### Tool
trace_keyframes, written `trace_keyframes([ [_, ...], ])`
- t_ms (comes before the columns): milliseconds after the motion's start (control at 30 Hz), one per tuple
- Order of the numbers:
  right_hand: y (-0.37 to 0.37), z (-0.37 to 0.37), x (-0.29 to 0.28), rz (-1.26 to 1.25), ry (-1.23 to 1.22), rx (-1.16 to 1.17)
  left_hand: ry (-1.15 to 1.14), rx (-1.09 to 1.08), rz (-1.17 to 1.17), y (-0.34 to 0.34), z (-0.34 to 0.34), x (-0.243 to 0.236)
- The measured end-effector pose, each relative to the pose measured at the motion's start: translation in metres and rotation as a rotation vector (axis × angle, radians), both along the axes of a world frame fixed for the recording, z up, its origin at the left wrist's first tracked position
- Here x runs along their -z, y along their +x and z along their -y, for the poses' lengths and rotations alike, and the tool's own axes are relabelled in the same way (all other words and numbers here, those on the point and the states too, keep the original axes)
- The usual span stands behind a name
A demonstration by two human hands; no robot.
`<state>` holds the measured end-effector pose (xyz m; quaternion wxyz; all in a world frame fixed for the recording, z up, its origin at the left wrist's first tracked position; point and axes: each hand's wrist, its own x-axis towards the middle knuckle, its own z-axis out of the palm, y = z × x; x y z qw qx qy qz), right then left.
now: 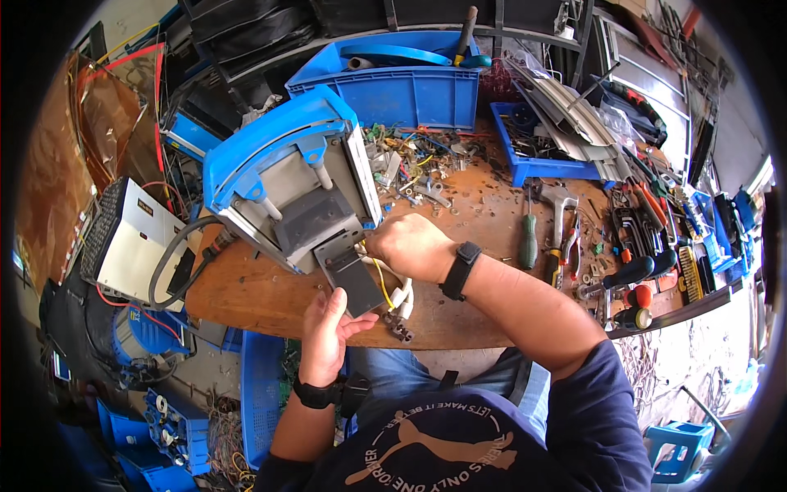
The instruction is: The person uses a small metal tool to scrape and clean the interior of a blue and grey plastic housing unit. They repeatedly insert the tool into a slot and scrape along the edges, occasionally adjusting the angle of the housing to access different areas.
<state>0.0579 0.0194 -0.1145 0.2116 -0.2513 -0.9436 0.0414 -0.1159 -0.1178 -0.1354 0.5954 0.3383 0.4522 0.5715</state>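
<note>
Left hand (328,332) gripping lower edge of grey metal plate (348,275); right hand (410,244) clenched on yellow wires (382,279) beside blue-and-grey machine (287,180); all on wooden surface (484,205).

Scuffed wooden workbench (270,299) under a blue-topped appliance (287,180), blue crate (393,82), green-handled screwdriver (528,238), scattered screws (426,164).

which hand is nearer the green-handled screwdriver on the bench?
Right. The right hand works at the blue-and-grey device, just left of the green-handled screwdriver. The left hand is lower and farther left, under the device's grey plate.
</note>
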Motion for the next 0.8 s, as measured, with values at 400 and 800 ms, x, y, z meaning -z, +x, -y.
trace_keyframes([
  [400, -0.005, -0.004, -0.014, 0.131, 0.050, 0.011, 0.016, 0.001, -0.006, 0.004, 0.000, -0.006],
  [800, 0.008, -0.008, -0.024, -0.148, -0.426, 0.177, 0.018, 0.007, -0.048, 0.003, 0.000, -0.005],
])
